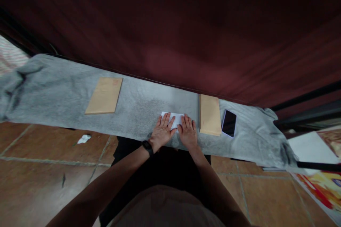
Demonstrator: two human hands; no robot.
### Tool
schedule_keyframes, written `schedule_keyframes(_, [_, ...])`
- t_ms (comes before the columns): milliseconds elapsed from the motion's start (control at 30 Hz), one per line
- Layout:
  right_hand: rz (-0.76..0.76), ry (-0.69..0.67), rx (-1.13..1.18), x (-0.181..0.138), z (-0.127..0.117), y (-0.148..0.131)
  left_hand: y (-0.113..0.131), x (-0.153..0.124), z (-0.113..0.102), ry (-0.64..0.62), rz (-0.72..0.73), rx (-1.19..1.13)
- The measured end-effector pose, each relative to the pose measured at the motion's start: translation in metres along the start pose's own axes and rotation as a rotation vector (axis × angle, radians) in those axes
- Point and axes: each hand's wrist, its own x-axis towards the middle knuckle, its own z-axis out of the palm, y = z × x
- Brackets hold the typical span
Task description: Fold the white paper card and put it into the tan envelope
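A small white sheet of paper (173, 122), seemingly folded, lies on the grey cloth (144, 95) in front of me. My left hand (163, 132) rests flat on its left part, fingers spread, with a dark band on the wrist. On the paper's right end lies my right hand (188, 132), fingers stretched out and palm down. Both hands hide parts of the paper. Just right of my right hand is a stack of brown envelopes (210, 113). Farther off to the left, more brown envelopes (105, 95) lie flat.
A phone (229, 123) with a dark screen lies right of the envelope stack. A dark red curtain (170, 42) hangs along the back edge of the cloth. Below is a tiled floor (53, 177) with a crumpled white scrap (84, 138). Printed sheets (322, 188) are at the far right.
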Motion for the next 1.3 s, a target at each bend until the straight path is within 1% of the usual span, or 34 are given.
schedule_keyframes(133, [0.006, 0.021, 0.045, 0.000, -0.003, -0.001, 0.000, 0.001, 0.002, -0.010, -0.003, 0.007])
schedule_keyframes(200, [-0.029, 0.019, 0.080, -0.002, -0.005, -0.005, 0.000, 0.000, 0.001, -0.012, -0.001, 0.004])
schedule_keyframes(300, [-0.116, -0.038, 0.110, -0.009, -0.008, -0.011, -0.002, -0.001, 0.000, -0.013, 0.014, -0.006])
schedule_keyframes(367, [-0.136, -0.074, 0.098, -0.014, -0.009, -0.014, -0.004, -0.002, -0.001, -0.008, 0.029, -0.018])
schedule_keyframes(467, [-0.121, -0.072, 0.061, -0.019, -0.009, -0.013, -0.006, -0.003, -0.002, 0.022, 0.036, -0.044])
schedule_keyframes(733, [-0.023, 0.003, 0.018, -0.027, -0.009, 0.000, -0.010, -0.002, 0.002, 0.088, -0.001, -0.036])
schedule_keyframes(933, [-0.007, 0.032, 0.012, -0.030, -0.011, 0.004, -0.024, -0.009, 0.001, 0.129, -0.042, -0.047])
schedule_keyframes(1000, [0.001, 0.040, 0.016, -0.030, -0.011, 0.004, -0.026, -0.010, -0.001, 0.139, -0.069, -0.041])
schedule_keyframes(1100, [0.013, 0.040, 0.014, -0.030, -0.011, 0.004, -0.015, -0.004, -0.002, 0.146, -0.069, -0.040])
schedule_keyframes(1167, [0.019, 0.030, 0.007, -0.030, -0.012, 0.003, 0.000, 0.003, -0.001, 0.117, 0.014, -0.070])
schedule_keyframes(1233, [0.014, 0.018, 0.000, -0.030, -0.012, 0.003, 0.016, 0.012, 0.003, 0.070, 0.133, -0.112])
schedule_keyframes(1300, [0.005, 0.018, -0.002, -0.030, -0.012, 0.003, 0.028, 0.020, 0.008, 0.047, 0.200, -0.134])
